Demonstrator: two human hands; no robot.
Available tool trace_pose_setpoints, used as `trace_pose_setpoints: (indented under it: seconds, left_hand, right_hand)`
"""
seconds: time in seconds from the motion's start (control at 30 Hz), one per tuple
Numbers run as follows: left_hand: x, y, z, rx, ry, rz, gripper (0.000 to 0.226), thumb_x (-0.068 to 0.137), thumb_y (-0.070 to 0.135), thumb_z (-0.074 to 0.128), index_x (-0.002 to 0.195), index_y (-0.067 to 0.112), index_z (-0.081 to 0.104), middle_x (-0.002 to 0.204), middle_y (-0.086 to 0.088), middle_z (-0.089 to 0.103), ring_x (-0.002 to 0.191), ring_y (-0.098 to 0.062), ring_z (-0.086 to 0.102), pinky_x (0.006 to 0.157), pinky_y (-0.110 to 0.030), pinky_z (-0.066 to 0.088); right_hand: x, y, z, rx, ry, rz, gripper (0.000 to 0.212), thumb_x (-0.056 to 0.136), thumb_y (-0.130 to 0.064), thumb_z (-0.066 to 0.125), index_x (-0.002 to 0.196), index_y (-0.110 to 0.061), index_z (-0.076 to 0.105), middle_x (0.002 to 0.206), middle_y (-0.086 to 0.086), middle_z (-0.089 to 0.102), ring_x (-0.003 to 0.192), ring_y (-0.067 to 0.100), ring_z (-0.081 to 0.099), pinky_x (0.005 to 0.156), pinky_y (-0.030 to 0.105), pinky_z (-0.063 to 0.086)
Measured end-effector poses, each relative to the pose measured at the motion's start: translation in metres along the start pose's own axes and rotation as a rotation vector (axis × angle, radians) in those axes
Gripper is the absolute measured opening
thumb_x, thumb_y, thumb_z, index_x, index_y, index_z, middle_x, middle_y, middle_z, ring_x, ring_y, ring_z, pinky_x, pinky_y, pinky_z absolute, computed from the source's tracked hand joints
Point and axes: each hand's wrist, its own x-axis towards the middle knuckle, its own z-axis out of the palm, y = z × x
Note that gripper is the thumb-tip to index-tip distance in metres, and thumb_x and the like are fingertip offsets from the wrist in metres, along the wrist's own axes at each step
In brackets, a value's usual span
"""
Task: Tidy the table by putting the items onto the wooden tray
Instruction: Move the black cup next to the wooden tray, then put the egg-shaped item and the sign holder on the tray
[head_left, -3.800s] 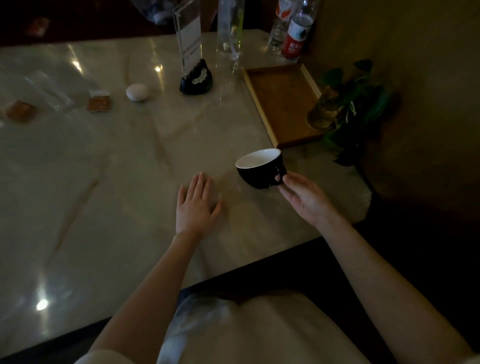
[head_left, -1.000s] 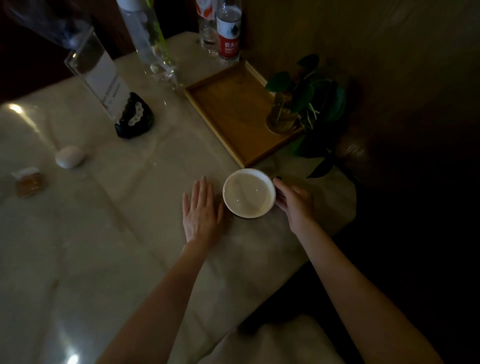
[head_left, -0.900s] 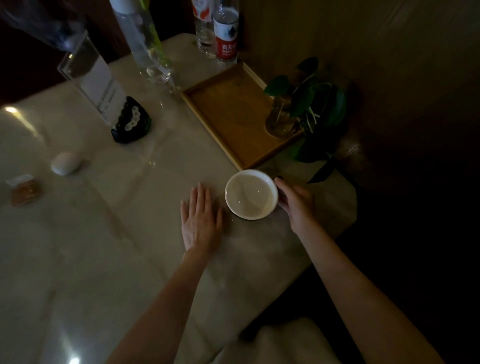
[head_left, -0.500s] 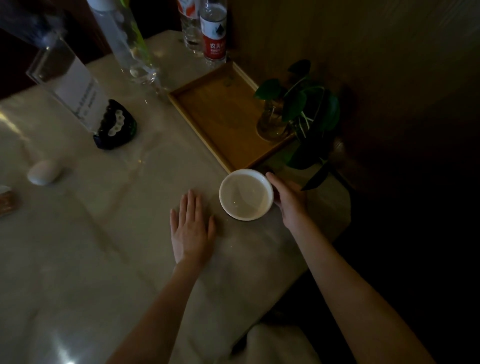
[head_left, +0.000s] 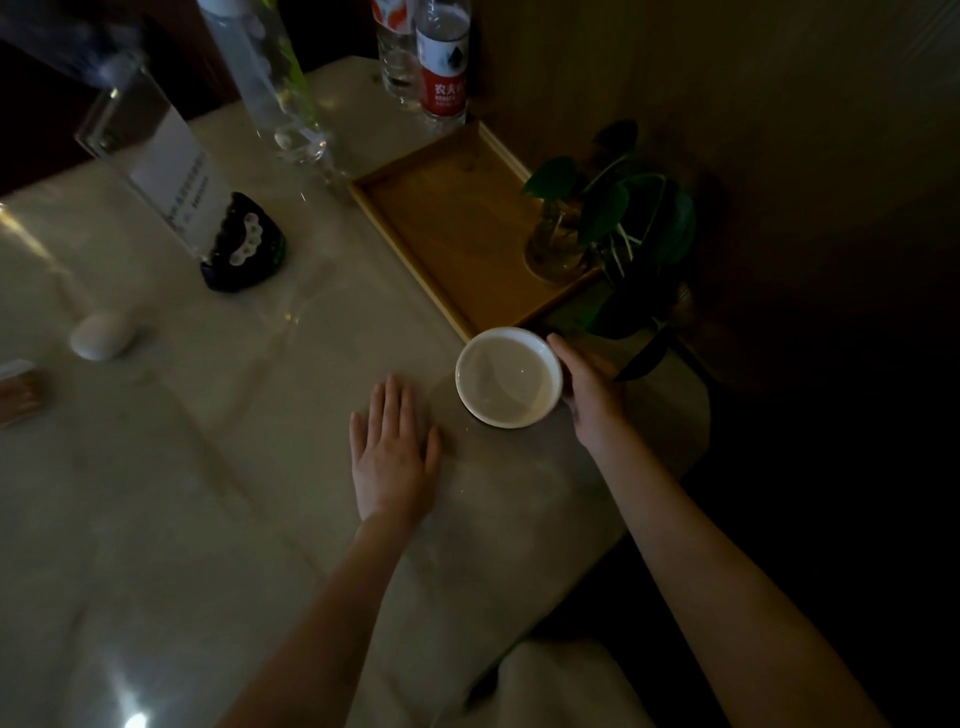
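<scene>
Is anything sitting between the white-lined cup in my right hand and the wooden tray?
Nothing visible. The right hand holds the white-lined cup just short of the wooden tray near edge; only the potted plant in glass occupies the tray's right corner.

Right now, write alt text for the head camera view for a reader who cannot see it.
A person's right hand grips a white-lined cup just short of the near corner of a wooden tray, while the left hand lies flat on the marble table. A potted plant stands on the tray's right side; two water bottles stand behind it.
</scene>
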Motion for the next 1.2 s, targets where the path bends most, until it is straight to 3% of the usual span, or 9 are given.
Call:
trace_pose_setpoints:
  seconds: [0.17, 0.33, 0.4, 0.47, 0.57, 0.67, 0.87, 1.03, 1.2]
  left_hand:
    - [0.000, -0.001, -0.001, -0.029, 0.012, 0.002, 0.070, 0.085, 0.049, 0.012, 0.141, 0.010, 0.025, 0.152, -0.008, 0.019, 0.140, -0.021, 0.013, 0.112, -0.038, 0.002]
    - [0.000, 0.000, -0.001, -0.033, 0.015, 0.006, 0.071, 0.084, 0.049, 0.012, 0.141, 0.009, 0.026, 0.152, -0.008, 0.020, 0.140, -0.022, 0.014, 0.112, -0.040, 0.004]
    - [0.000, -0.001, -0.001, -0.032, 0.006, 0.008, 0.070, 0.085, 0.049, 0.012, 0.142, 0.010, 0.024, 0.152, -0.007, 0.018, 0.141, -0.020, 0.011, 0.113, -0.040, 0.002]
    - [0.001, -0.002, 0.000, -0.019, -0.012, 0.012, 0.065, 0.089, 0.047, 0.017, 0.143, 0.010, 0.020, 0.153, -0.006, 0.014, 0.141, -0.018, 0.006, 0.113, -0.039, 0.000]
    - [0.000, -0.003, -0.003, -0.005, -0.046, 0.028, 0.066, 0.089, 0.049, 0.013, 0.144, 0.010, 0.015, 0.154, -0.006, 0.010, 0.141, -0.018, 0.003, 0.113, -0.039, 0.000]
    - [0.002, -0.012, -0.012, -0.008, -0.128, 0.099, 0.059, 0.096, 0.043, 0.023, 0.144, 0.012, 0.011, 0.155, -0.005, 0.004, 0.141, -0.018, -0.001, 0.113, -0.038, 0.000]
    - [-0.004, -0.037, -0.045, -0.012, -0.229, 0.208, 0.054, 0.096, 0.036, 0.032, 0.143, 0.014, 0.020, 0.154, -0.005, 0.015, 0.141, -0.018, 0.010, 0.112, -0.035, 0.010]
    - [-0.023, -0.064, -0.077, -0.059, -0.107, 0.220, 0.051, 0.094, 0.036, 0.036, 0.137, 0.011, 0.033, 0.142, -0.009, 0.040, 0.131, -0.022, 0.033, 0.101, -0.034, 0.029]
    - [-0.021, -0.098, -0.115, -0.018, -0.052, 0.192, 0.052, 0.093, 0.036, 0.040, 0.138, 0.013, 0.031, 0.143, -0.007, 0.037, 0.130, -0.023, 0.034, 0.100, -0.035, 0.031]
  right_hand:
    - [0.000, 0.003, 0.000, -0.083, -0.009, -0.023, 0.010, 0.084, -0.030, 0.062, 0.092, -0.027, 0.056, 0.087, -0.006, 0.058, 0.089, 0.013, 0.057, 0.076, 0.030, 0.050]
    - [-0.007, 0.008, -0.002, -0.147, 0.094, -0.069, 0.044, 0.088, -0.029, 0.057, 0.126, -0.012, 0.046, 0.099, -0.001, 0.051, 0.098, 0.016, 0.051, 0.090, 0.037, 0.048]
    - [-0.014, 0.012, -0.006, -0.170, 0.127, -0.109, 0.031, 0.092, -0.022, 0.051, 0.119, -0.007, 0.050, 0.092, 0.000, 0.052, 0.095, 0.018, 0.053, 0.092, 0.039, 0.049]
    - [-0.022, 0.021, -0.011, -0.291, 0.143, -0.154, 0.012, 0.093, -0.016, 0.045, 0.092, -0.011, 0.056, 0.090, 0.007, 0.058, 0.091, 0.024, 0.058, 0.092, 0.046, 0.049]
    - [-0.034, 0.037, -0.022, -0.546, 0.104, -0.211, 0.024, 0.089, -0.012, 0.047, 0.065, -0.016, 0.051, 0.078, 0.007, 0.060, 0.082, 0.026, 0.058, 0.080, 0.042, 0.049]
    - [-0.056, 0.052, -0.026, -0.709, 0.006, -0.323, 0.011, 0.088, -0.008, 0.052, 0.086, -0.006, 0.062, 0.090, 0.014, 0.063, 0.084, 0.024, 0.057, 0.075, 0.030, 0.042]
    - [-0.092, 0.078, -0.009, -1.146, -0.233, -0.578, 0.030, 0.087, -0.013, 0.054, 0.114, -0.004, 0.059, 0.114, 0.015, 0.061, 0.109, 0.030, 0.055, 0.093, 0.036, 0.042]
    - [-0.109, 0.066, 0.037, -1.312, -0.409, -0.609, 0.047, 0.092, -0.028, 0.047, 0.135, -0.011, 0.037, 0.138, 0.011, 0.044, 0.131, 0.024, 0.035, 0.108, 0.036, 0.032]
    - [-0.114, 0.047, 0.092, -1.360, -0.468, -0.774, 0.050, 0.090, -0.032, 0.050, 0.134, -0.012, 0.038, 0.134, 0.009, 0.049, 0.126, 0.024, 0.042, 0.104, 0.039, 0.040]
